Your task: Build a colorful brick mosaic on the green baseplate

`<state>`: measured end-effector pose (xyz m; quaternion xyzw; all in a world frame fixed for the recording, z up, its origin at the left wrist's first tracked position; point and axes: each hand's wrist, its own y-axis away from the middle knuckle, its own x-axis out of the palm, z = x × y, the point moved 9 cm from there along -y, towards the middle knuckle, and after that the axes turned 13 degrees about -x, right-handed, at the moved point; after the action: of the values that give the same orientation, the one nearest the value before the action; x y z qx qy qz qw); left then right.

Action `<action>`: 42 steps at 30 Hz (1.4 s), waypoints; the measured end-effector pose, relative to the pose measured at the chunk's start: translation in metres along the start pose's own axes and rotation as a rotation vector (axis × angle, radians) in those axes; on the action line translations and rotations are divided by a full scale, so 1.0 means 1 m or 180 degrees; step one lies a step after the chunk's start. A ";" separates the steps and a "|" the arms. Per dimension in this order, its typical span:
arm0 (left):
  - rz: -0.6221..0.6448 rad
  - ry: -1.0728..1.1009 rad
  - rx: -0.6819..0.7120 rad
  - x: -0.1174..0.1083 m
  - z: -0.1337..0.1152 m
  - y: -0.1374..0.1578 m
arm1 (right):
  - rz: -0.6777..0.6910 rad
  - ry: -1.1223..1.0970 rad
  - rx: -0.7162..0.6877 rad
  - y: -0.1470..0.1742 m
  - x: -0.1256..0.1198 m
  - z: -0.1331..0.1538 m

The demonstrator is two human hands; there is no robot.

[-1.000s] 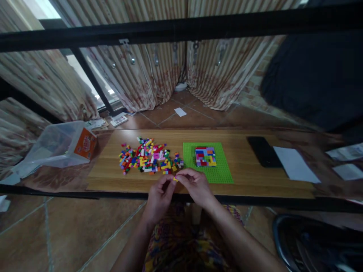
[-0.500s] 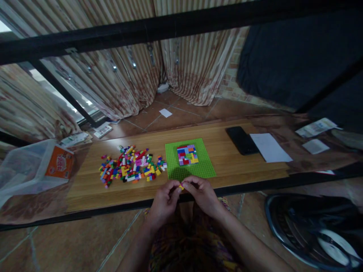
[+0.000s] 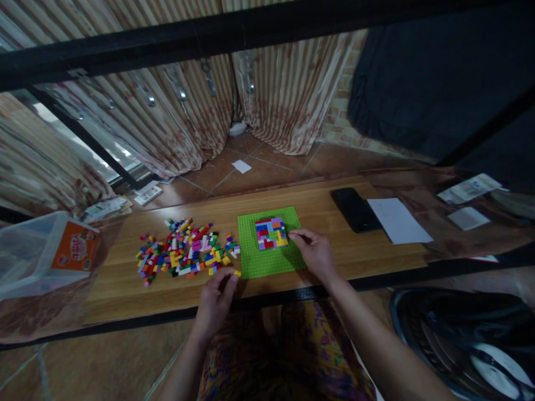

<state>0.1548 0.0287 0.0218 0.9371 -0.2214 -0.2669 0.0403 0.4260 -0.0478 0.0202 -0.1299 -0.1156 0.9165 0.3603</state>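
A green baseplate (image 3: 251, 264) lies on the wooden board, with a flat patchwork of coloured bricks (image 3: 270, 233) built up near its middle. My right hand (image 3: 313, 250) is over the plate's right side, fingers pinched together at the right edge of the built bricks; whatever is between the fingertips is too small to make out. Lower left of the plate, my left hand (image 3: 218, 295) pinches a small yellow brick (image 3: 237, 273) between thumb and forefinger. Just beyond it spreads a pile of loose bricks (image 3: 188, 248) in many colours.
A black phone (image 3: 355, 209) and a white paper sheet (image 3: 399, 220) lie on the right of the wooden board (image 3: 159, 301). At the far left stands a clear plastic box (image 3: 33, 256) with an orange label. A black rail (image 3: 167, 44) crosses above the board.
My hands were together at the board's front edge around a small yellow piece. They have parted: the left moved left with a yellow brick, the right forward to the built bricks.
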 end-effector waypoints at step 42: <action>-0.0080 0.0102 0.0065 0.002 0.005 -0.002 | 0.0158 0.0515 0.0151 -0.017 0.017 -0.024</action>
<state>0.1547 0.0299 0.0164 0.9443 -0.2116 -0.2500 0.0310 0.4318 -0.0211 0.0000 -0.1978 -0.0611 0.9141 0.3487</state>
